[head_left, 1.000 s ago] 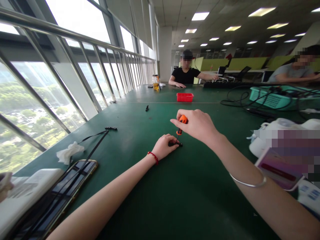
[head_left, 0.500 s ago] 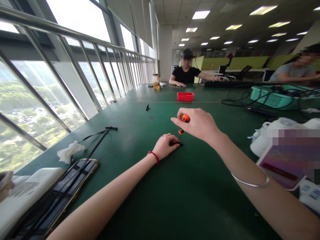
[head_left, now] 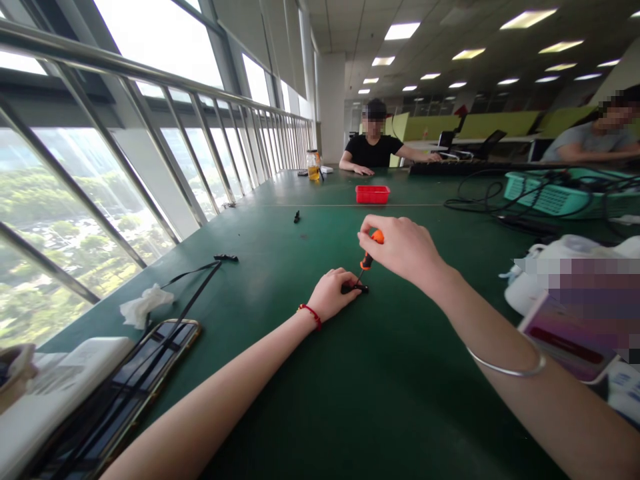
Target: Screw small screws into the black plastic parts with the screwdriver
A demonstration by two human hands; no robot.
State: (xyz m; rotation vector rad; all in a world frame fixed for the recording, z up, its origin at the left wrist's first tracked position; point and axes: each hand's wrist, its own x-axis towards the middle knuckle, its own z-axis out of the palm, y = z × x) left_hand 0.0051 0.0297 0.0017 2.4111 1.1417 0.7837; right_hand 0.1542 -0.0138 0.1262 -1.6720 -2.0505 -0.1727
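My left hand [head_left: 334, 293] rests on the green table [head_left: 280, 360], its fingers closed around a small black part [head_left: 363, 289] that lies on the tabletop. What kind of part it is I cannot make out, since the fingers cover much of it. Above and to the right, my right hand [head_left: 405, 248] grips an orange and black screwdriver [head_left: 367, 260] by its handle. The screwdriver leans slightly, its thin shaft running down to the black part beside my left fingertips. Another small black piece [head_left: 297, 217] lies farther back on the table.
On the left lie a phone [head_left: 165, 340] with a black strap [head_left: 200, 290] across it and a crumpled tissue [head_left: 146, 305]. A red tray [head_left: 373, 194] stands ahead. A teal basket [head_left: 545, 193] with cables is at the right. Across the table sits a person [head_left: 373, 147].
The fingers of my right hand have curled in more around the screwdriver handle, which has turned a little. My left hand still holds the black part in place.
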